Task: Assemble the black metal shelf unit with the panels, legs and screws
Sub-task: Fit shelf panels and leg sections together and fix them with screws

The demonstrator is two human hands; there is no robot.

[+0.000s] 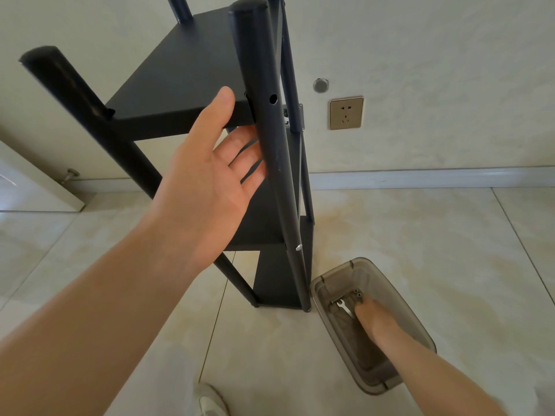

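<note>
Head view looks down on a tiled floor point(390, 235) where the black metal shelf unit point(192, 70) stands against the wall point(420, 40), its upper panel point(180, 85) level with the left hand point(204, 181). That hand is spread wide, fingers point(240, 145) straight and reaching behind the near leg point(264, 115), thumb beside the panel's edge, gripping nothing. Right of the unit's base sits a translucent plastic bin point(330, 280); the right hand point(372, 313) is down inside it, near a small wrench point(345, 307) and screws point(358, 292), its fingers too murky to judge.
</note>
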